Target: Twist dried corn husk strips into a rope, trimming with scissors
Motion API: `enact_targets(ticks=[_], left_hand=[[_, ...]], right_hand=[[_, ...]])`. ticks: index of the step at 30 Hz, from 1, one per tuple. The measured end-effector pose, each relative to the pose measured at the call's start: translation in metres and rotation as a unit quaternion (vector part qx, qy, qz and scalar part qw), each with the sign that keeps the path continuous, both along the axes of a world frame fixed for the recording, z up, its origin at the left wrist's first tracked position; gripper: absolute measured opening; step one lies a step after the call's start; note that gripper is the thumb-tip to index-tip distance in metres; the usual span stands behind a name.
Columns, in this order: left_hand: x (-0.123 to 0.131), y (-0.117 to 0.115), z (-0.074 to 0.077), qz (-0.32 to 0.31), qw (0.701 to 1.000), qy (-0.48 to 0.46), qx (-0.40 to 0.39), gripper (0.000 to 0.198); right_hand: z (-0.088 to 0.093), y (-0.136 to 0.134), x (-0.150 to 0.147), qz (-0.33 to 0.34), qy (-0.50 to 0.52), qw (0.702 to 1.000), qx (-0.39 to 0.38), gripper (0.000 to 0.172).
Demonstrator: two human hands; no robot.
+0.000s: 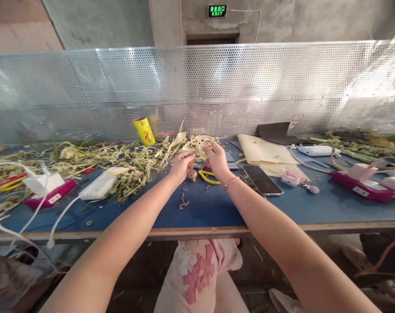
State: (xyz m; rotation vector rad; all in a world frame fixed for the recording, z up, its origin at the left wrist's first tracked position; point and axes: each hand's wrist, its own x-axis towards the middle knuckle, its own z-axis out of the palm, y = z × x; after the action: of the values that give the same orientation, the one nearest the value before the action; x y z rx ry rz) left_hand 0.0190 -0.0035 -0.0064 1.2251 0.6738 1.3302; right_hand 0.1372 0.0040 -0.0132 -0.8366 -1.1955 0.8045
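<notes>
Taking the flat black glass-fronted smartphone as landmark, the left hand and right hand work to its left, the right one nearer to it. Both have their fingers curled in to the thumbs, tips nearly meeting, barely open. A thin bit of stem may be pinched between them, but I cannot tell for sure.

The tangled heap of dry, pale green and straw-coloured stems and leaves spreads left of the phone, its straw-coloured end lying just beyond the fingertips. A small, rounded brown lump shows just under the left fingers, left of the phone; whether it is held or lying there is unclear. Between it and the phone are the curved yellow handles of a hand tool, partly behind the right arm. All this is on the smooth blue tabletop, which runs past the phone on both sides.

The step in hand looks like fine picking or parting of dried plant pieces by fingertip. The next move seems to call for a light, steady pinch, since such brittle stems could snap
</notes>
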Motion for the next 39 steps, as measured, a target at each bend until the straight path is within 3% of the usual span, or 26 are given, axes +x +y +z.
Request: enact_targets(ticks=[10, 15, 21, 26, 30, 34, 39], left_hand=[[0.0, -0.005, 0.004, 0.015, 0.999, 0.03, -0.01, 0.01], [-0.005, 0.002, -0.003, 0.033, 0.996, 0.072, 0.048, 0.012], [-0.01, 0.012, -0.007, 0.103, 0.969, 0.177, 0.141, 0.008], [-0.008, 0.007, -0.002, 0.126, 0.942, 0.264, 0.163, 0.008], [-0.006, 0.004, -0.002, 0.103, 0.948, 0.267, 0.14, 0.013], [-0.005, 0.005, -0.005, 0.057, 0.958, 0.25, 0.129, 0.018], [-0.006, 0.004, -0.006, 0.033, 0.954, 0.263, 0.14, 0.02]], right_hand=[[0.003, -0.003, -0.001, 0.006, 0.004, 1.0, -0.016, 0.023], [0.001, 0.0, 0.001, -0.015, -0.062, 0.998, -0.003, 0.025], [-0.003, 0.005, 0.005, 0.042, -0.088, 0.994, -0.058, 0.033], [-0.005, 0.005, 0.008, -0.016, -0.187, 0.982, 0.006, 0.028], [-0.002, -0.001, 0.008, -0.059, -0.212, 0.976, -0.002, 0.023], [0.002, -0.005, 0.006, -0.059, -0.212, 0.974, -0.051, 0.03], [0.002, -0.004, 0.008, -0.111, -0.239, 0.965, 0.019, 0.035]])
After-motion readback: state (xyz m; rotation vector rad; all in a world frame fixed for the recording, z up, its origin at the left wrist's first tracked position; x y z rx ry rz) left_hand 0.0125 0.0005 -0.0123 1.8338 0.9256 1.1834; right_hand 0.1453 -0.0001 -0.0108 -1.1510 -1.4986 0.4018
